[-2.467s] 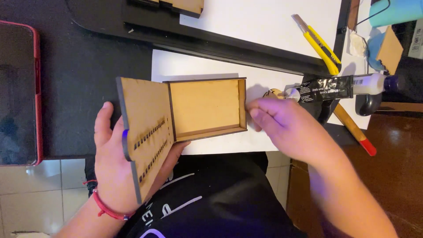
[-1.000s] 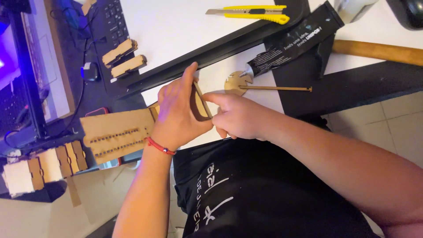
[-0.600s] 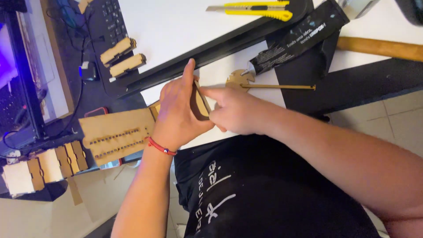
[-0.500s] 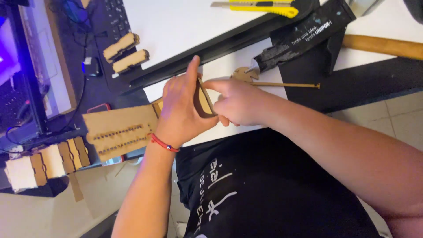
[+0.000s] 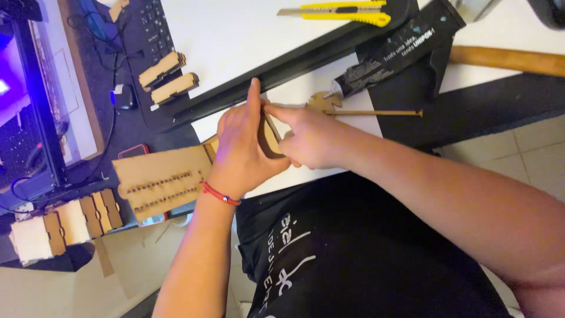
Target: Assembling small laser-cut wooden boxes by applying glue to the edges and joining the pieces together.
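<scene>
Left hand: we see our left hand [image 5: 241,150] wrapped around the wooden box [image 5: 269,138], index finger stretched straight up along its edge, the other fingers closed on it.
Right hand: our right hand [image 5: 309,138] meets the box from the other side, fingers curled and pinching its thin edge; both hands touch.
Wooden box: it sits between the two hands at the near edge of the tabletop [image 5: 235,35], mostly hidden by them; only a small brown part shows.
Perforated panel: a flat wooden panel [image 5: 162,182] with rows of small slots reaches out to the left from under the left hand.
Wrist: a red bracelet [image 5: 220,193] circles the left wrist.
Nearby: a thin wooden stick [image 5: 376,112] lies just beyond the right hand, beside a black glue tube [image 5: 394,56].
Further off: a yellow utility knife [image 5: 341,10] lies on the white surface; two small wooden blocks [image 5: 168,78] rest by a keyboard [image 5: 150,26].
</scene>
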